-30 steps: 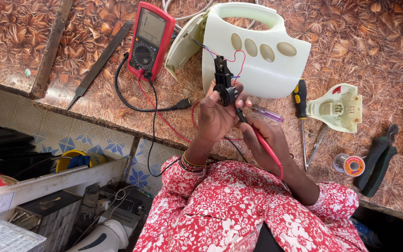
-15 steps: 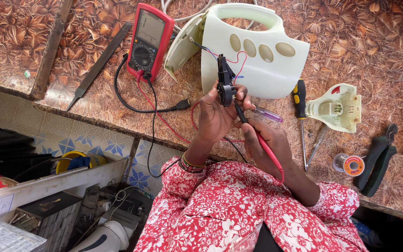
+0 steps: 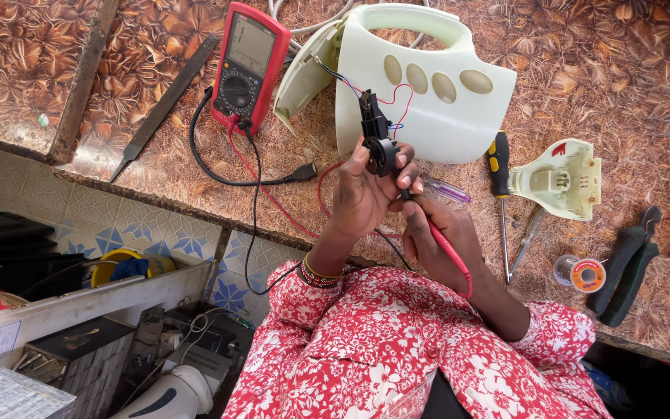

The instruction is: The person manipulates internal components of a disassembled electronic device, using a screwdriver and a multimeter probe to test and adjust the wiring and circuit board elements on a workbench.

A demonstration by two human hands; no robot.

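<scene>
Left hand (image 3: 362, 198), raised above the table (image 3: 622, 70), pinches a black switch (image 3: 378, 143) between thumb and fingers, just before the white casing (image 3: 428, 85). Right hand (image 3: 436, 233), fingers curled, grips a red probe (image 3: 443, 240) touching the switch.

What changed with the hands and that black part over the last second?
Little changed. The left hand keeps gripping the black switch part, which tilted slightly between frames. The right hand still holds the red probe close to it. The red multimeter, cream appliance housing and screwdriver stayed put.
</scene>
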